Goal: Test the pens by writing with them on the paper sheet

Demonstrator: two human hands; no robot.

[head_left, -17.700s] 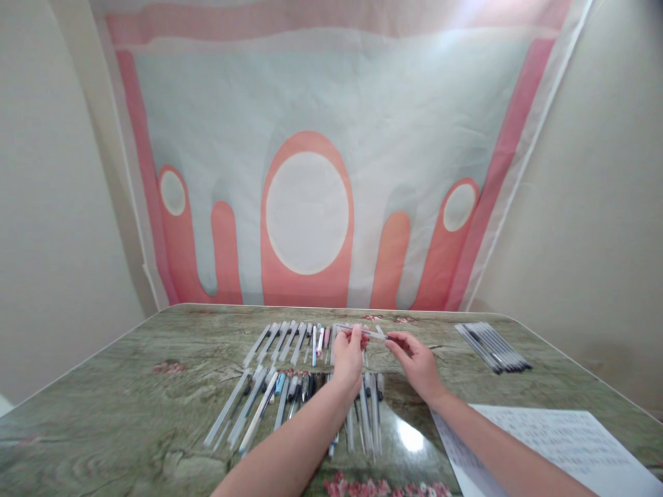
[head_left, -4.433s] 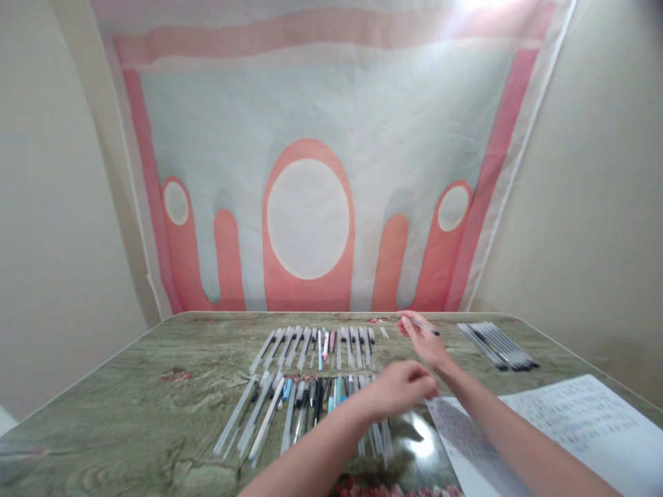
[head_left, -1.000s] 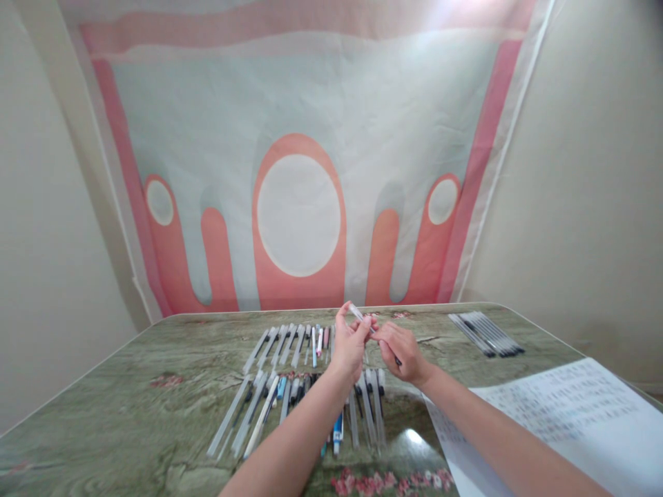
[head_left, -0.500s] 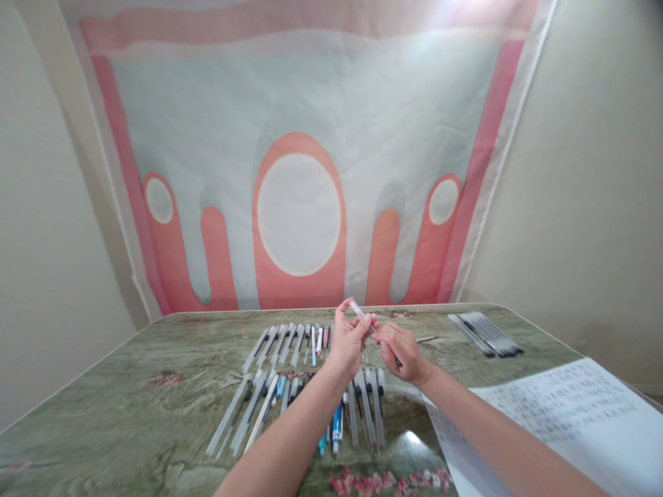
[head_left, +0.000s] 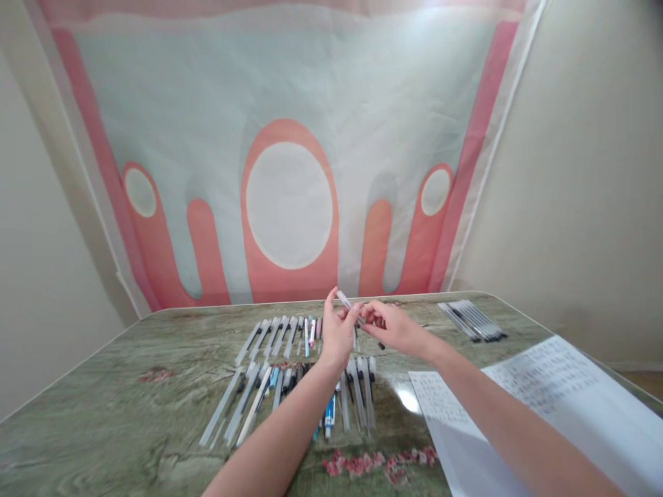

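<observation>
Above the far row of pens, my left hand is closed on a slim clear pen. Its pale end sticks up past my left fingertips, slanting to the upper left. My right hand meets the left one and pinches the lower part of the same pen; a dark end shows below the right fingers. Beneath and left of my hands lies the far row of pens, mostly clear with black grips. Nearer to me is a second row of pens, part hidden by my left forearm.
At the back right lies a bundle of clear sticks with dark ends. Handwritten paper sheets lie under my right forearm. The wood-patterned table meets a printed cloth backdrop.
Earlier, my right hand held a pen apart from my left; now both hands are on one. Since half a second ago, my right fingers have loosened and shifted along the pen. The view has tilted slightly.
</observation>
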